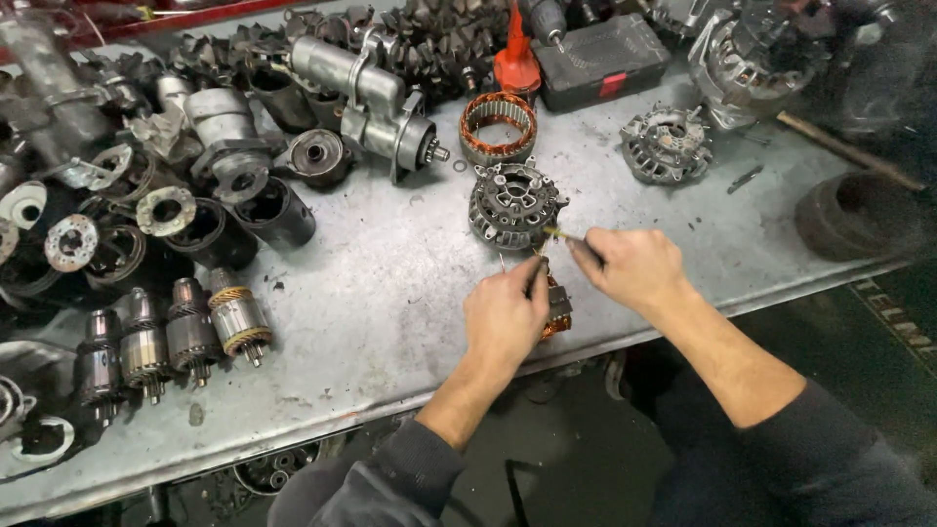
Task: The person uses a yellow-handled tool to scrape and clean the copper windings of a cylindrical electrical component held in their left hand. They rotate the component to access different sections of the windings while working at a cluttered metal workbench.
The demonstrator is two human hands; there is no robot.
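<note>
My left hand (pixel 504 317) grips a small copper-wound part (pixel 558 310) at the near edge of the metal workbench (pixel 390 283); most of the part is hidden under my fingers. My right hand (pixel 634 268) pinches a thin yellowish wire or tool tip (pixel 558 233) right above that part. Just beyond both hands lies a dark round alternator housing (pixel 512 203).
A copper stator ring (pixel 498 125) and a starter motor (pixel 366 102) lie further back. A second housing (pixel 667 144) sits to the right, a black case (pixel 600 59) behind it. Several armatures (pixel 185 332) line the left front. Piles of dark motor parts (pixel 127 195) crowd the left.
</note>
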